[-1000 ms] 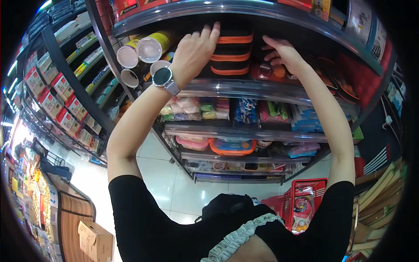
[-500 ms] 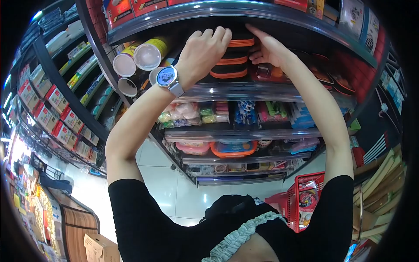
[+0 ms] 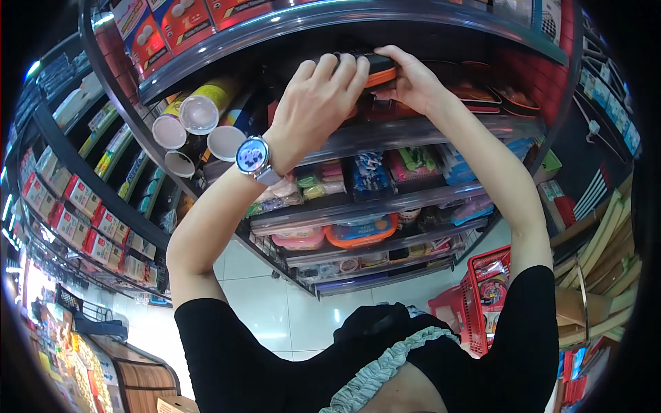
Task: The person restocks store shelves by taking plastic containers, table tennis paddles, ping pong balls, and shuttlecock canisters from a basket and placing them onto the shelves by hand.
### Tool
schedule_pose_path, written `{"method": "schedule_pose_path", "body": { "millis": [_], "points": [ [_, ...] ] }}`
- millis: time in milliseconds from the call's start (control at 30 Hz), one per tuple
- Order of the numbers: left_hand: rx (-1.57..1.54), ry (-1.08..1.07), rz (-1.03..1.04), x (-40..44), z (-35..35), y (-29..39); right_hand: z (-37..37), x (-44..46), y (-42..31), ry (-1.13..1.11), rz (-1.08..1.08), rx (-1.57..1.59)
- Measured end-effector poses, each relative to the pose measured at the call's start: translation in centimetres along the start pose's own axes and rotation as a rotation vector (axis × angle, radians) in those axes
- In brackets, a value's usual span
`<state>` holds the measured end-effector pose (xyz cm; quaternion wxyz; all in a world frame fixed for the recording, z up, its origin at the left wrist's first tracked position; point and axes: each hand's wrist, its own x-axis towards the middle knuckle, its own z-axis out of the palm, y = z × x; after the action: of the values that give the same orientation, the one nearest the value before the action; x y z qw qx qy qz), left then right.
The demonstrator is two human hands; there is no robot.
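Two bare hands meet at a black, box-shaped case with orange zip trim (image 3: 381, 73), upper middle of the frame, in front of a dark shelf bay. The left hand (image 3: 313, 100), above a silver round watch with a pale strap (image 3: 253, 154), covers the case's left part, back of the hand toward the camera. Its fingers are bent side by side; their tips are hidden, so I cannot tell how firmly they grip. The right hand (image 3: 418, 81) is at the visible right end, thumb along the upper edge and fingers beneath, apparently clamped on that corner.

From the left knuckles the case lies to the right; from the right palm, to the left. Neither hand is clearly nearer. Its long axis seems to run across the frame, right end tilted slightly upward, orange side toward the camera; the left end is out of sight. Below the left fingers shows another bit of orange trim (image 3: 353, 112).
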<state>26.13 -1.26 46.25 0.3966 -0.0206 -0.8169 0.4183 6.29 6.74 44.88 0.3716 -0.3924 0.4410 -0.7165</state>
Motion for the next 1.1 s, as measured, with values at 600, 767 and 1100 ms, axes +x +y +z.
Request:
{"method": "schedule_pose_path", "body": {
  "millis": [600,767,1100],
  "points": [
    [-0.484,0.245,0.448,8.9,-0.6,20.0,-19.9,-31.8,3.3,0.378,-0.247,0.138],
    [-0.807,0.282,0.66,11.9,-4.0,33.9,-23.5,-49.8,7.3,0.689,-0.226,0.2],
    [-1.507,-0.472,0.318,3.5,7.9,56.3,-24.4,-60.9,20.8,1.212,0.025,0.41]
  ]
}}
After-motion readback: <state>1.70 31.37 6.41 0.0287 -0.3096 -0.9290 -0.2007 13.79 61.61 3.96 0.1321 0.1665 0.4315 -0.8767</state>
